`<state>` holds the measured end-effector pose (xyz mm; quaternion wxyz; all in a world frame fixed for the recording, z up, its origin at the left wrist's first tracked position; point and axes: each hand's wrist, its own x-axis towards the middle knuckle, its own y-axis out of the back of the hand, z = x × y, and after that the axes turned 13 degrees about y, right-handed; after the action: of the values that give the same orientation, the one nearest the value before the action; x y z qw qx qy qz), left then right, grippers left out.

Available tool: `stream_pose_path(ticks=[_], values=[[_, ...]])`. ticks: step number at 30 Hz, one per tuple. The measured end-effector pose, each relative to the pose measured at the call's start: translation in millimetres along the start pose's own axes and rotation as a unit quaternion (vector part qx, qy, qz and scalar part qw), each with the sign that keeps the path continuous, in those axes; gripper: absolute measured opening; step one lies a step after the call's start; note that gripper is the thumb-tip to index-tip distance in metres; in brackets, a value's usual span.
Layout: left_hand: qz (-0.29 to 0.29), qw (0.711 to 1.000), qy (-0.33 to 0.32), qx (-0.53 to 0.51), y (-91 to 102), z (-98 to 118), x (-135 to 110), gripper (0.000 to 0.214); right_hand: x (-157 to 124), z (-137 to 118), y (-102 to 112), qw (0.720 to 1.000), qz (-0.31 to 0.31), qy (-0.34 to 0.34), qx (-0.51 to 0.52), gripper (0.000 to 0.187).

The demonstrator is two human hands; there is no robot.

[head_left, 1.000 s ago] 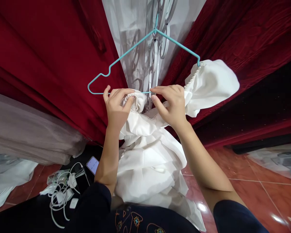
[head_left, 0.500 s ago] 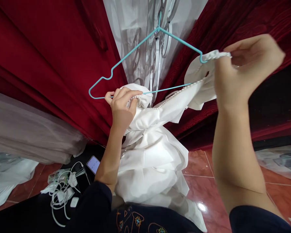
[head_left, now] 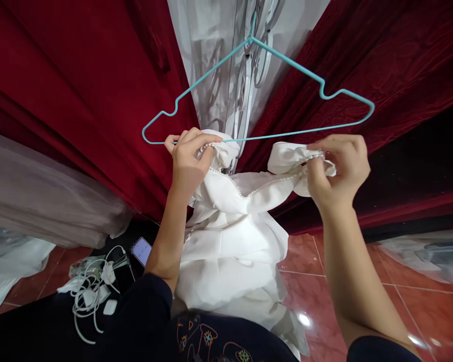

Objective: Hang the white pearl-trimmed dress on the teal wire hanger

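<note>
A white dress (head_left: 230, 241) with pearl-beaded trim along its neckline hangs down between my arms to the floor. My left hand (head_left: 191, 156) pinches the beaded edge of one shoulder part, its fingers at the lower bar of the light blue hanger (head_left: 287, 134). My right hand (head_left: 340, 168) grips the other beaded strap, below the bar and apart from the hanger. The hanger's right arm is bare, and its hook is up at a white metal frame (head_left: 245, 90). Fingertips of both hands are partly hidden by the fabric.
Dark red curtains (head_left: 79, 90) flank the white metal frame. On a black surface at lower left lie a lit phone (head_left: 141, 250), tangled white cables (head_left: 88, 296) and a small white case (head_left: 110, 306). Reddish tiles (head_left: 305, 291) cover the floor; sheer fabric (head_left: 426, 256) lies at right.
My right hand has moved down and left, drawing the strap away from the hanger's right end, which now shows bare. My left hand stays nearly in place.
</note>
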<state>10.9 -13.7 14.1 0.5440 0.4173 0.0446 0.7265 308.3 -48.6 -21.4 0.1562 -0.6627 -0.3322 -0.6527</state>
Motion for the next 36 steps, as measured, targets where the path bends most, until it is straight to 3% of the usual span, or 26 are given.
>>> stream_pose_path(ticks=[2,5,8,10,13,16,18,20,22,25,28,31,36], values=[[0.000,1.000,0.000,-0.009,-4.7,-1,0,0.030,7,-11,-12,0.998,-0.022,0.054,0.032,0.034],[0.007,1.000,-0.003,-0.020,-10.9,-2,0,0.030,16,-17,-36,0.991,-0.092,0.016,0.099,0.035],[0.031,0.999,-0.021,-0.037,-17.1,0,-5,0.029,14,-19,-56,0.990,-0.049,-0.039,0.124,0.029],[0.092,0.992,-0.044,-0.074,-21.8,-3,-13,0.028,9,-22,-63,0.990,-0.004,-0.054,0.131,0.028],[0.242,0.957,-0.053,-0.151,-25.0,-24,-25,0.024,5,-29,-64,0.987,0.024,-0.063,0.145,0.026],[0.348,0.917,0.032,-0.195,-13.3,-61,-27,0.027,5,-35,-59,0.987,0.026,-0.066,0.144,0.026],[0.378,0.898,0.101,-0.203,5.4,-83,-17,0.034,6,-38,-57,0.988,0.022,-0.068,0.140,0.028],[0.396,0.884,0.123,-0.214,29.4,-95,3,0.040,7,-39,-57,0.988,0.023,-0.072,0.134,0.029],[0.408,0.881,0.100,-0.220,52.5,-92,29,0.043,8,-40,-59,0.988,0.028,-0.077,0.131,0.029],[0.381,0.905,0.089,-0.168,73.7,-68,70,0.051,7,-43,-65,0.986,0.038,-0.086,0.139,0.025],[0.284,0.949,0.047,-0.125,76.7,-36,96,0.057,6,-47,-71,0.986,0.046,-0.090,0.135,0.022],[0.219,0.972,0.018,-0.088,76.7,-21,101,0.056,6,-49,-74,0.985,0.059,-0.088,0.138,0.020],[0.280,0.957,0.020,-0.076,98.5,-41,85,0.048,8,-44,-72,0.985,0.059,-0.081,0.142,0.020]])
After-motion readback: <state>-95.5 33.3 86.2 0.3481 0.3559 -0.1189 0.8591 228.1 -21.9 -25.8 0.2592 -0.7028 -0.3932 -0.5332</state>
